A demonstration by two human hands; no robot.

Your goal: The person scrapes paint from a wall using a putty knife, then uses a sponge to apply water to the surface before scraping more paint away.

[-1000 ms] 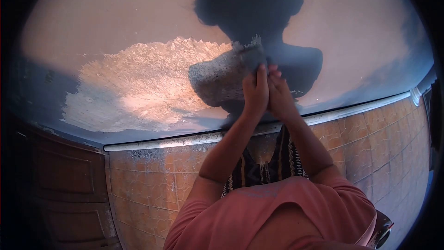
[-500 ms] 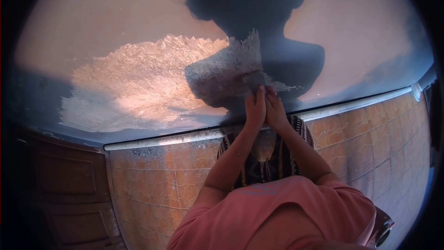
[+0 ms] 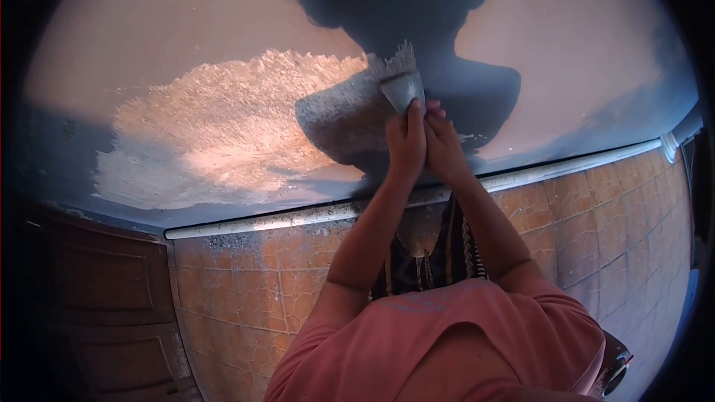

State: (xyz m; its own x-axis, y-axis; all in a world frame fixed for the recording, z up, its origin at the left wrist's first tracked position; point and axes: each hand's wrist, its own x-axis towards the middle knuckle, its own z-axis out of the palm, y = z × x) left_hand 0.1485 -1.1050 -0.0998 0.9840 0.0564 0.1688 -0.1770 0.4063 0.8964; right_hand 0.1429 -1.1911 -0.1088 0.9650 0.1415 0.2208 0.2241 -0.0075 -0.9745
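Both hands are closed together around a scraper point(image 3: 402, 91) with a wide, pale grey blade; its handle is hidden in them. My left hand point(image 3: 407, 145) grips from the left with the thumb up near the blade. Pressed against it, my right hand point(image 3: 444, 147) wraps from the right side. The blade's wide edge meets the wall point(image 3: 566, 37) at the upper right part of a rough, bare patch point(image 3: 231, 119) where the paint is off. A head-and-shoulders shadow falls over this spot.
A white skirting strip point(image 3: 581, 171) runs along the wall's foot. Grey flakes point(image 3: 242, 240) lie on the orange tiled floor point(image 3: 305, 275) at left. A brown panelled wooden door point(image 3: 108, 283) stands at the lower left. My patterned trousers show below my forearms.
Both hands and the scraper have moved up the wall and slightly left. The blade, darker and partly hidden before, now shows its pale face.
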